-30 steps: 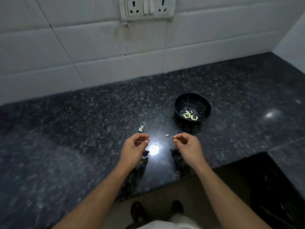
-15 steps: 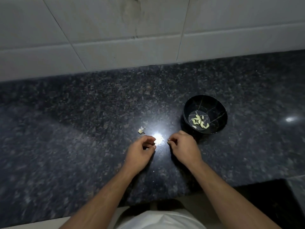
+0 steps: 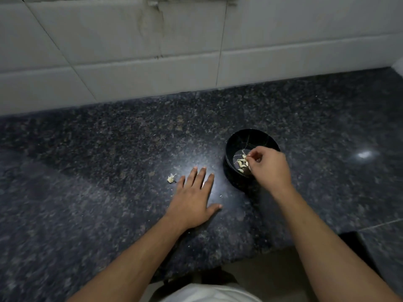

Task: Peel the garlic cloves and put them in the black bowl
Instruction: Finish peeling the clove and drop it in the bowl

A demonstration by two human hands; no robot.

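Observation:
The black bowl (image 3: 250, 132) stands on the dark granite counter (image 3: 109, 160), with several peeled pale garlic cloves (image 3: 241, 165) lying in its bottom. My right hand (image 3: 269, 168) hovers over the bowl, its fingers curled and its fingertips pinching a small pale garlic clove (image 3: 245, 157) just above the pile. To the left of the bowl, my left hand (image 3: 194, 199) lies flat on the counter with straight, spread fingers and holds nothing. A small whitish garlic piece (image 3: 171, 178) lies on the counter just left of my left fingertips.
A white tiled wall (image 3: 152, 51) closes off the back of the counter. A tiny skin fleck (image 3: 221, 195) lies near my left thumb. The counter's front edge runs close to my body, and a dark gap (image 3: 357, 247) opens at the lower right.
My right hand moved from the counter's middle up and right over the bowl. My left hand opened from a pinch and now lies flat on the counter. The camera tilted down.

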